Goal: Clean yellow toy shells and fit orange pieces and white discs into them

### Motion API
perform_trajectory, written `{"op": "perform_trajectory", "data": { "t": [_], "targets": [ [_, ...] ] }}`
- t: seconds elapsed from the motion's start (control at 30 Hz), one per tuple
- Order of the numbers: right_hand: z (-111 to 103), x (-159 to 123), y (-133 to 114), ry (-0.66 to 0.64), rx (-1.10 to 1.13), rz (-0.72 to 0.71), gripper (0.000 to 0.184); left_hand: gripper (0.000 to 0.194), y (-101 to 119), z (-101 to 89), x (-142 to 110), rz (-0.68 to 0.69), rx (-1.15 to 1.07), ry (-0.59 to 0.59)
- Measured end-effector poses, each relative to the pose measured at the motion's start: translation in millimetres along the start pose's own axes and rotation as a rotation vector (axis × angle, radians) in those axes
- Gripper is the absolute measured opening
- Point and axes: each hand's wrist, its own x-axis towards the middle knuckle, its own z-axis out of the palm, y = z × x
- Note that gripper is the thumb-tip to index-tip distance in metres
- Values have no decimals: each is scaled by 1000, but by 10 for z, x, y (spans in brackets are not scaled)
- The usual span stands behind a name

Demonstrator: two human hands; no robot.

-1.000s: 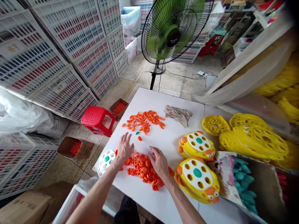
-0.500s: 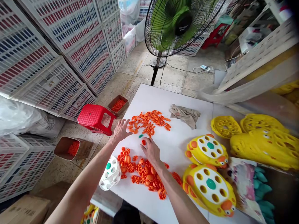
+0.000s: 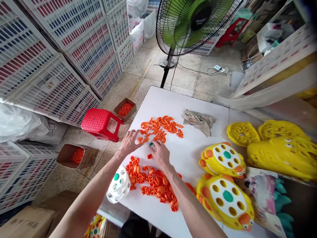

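Observation:
My left hand is open above the table's left edge, thumb and fingers apart with nothing between them. It is beside a spread of thin orange plastic pieces. My right hand has its thumb and fingertips closed around a small green piece at the table's surface. Just below those fingertips lies a small red-orange piece. A larger heap of orange plastic parts is partly covered by my right forearm. By my left forearm stands a white holed plastic drum with a green knob.
Two yellow animal-shaped toys sit at the right, near yellow shells. A crumpled grey cloth lies on the white table. Beyond are a fan, a red stool, boxes of orange parts and stacked crates.
My right hand has moved slightly away from me, leaving the red-orange piece on the table and closing on the green piece. My left hand stays nearly in place, still open.

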Motion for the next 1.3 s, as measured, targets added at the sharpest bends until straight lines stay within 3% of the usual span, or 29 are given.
{"op": "perform_trajectory", "data": {
  "t": [0.13,0.23,0.53,0.6,0.73,0.87,1.3],
  "targets": [
    [44,324,-114,12,-52,24,30,66,68,-7,189,15,-2,-15],
    [66,367,-175,-12,-76,-5,24,51,109,-11,203,18,1,-32],
    [-10,-149,-222,-104,-67,-142,11,31,135,-170,-464,111,-62,-116],
    [-39,-44,-225,-76,-65,-116,14,30,107,-165,-488,105,-81,-124],
    [-55,474,-260,27,-84,3,24,28,34,-98,-374,55,-111,-110],
    [5,866,-360,42,-93,46,19,27,-25,-46,-329,15,-148,-86],
    [160,892,-442,18,-130,83,23,23,-123,-123,-396,-76,-264,-14]
  ]
}}
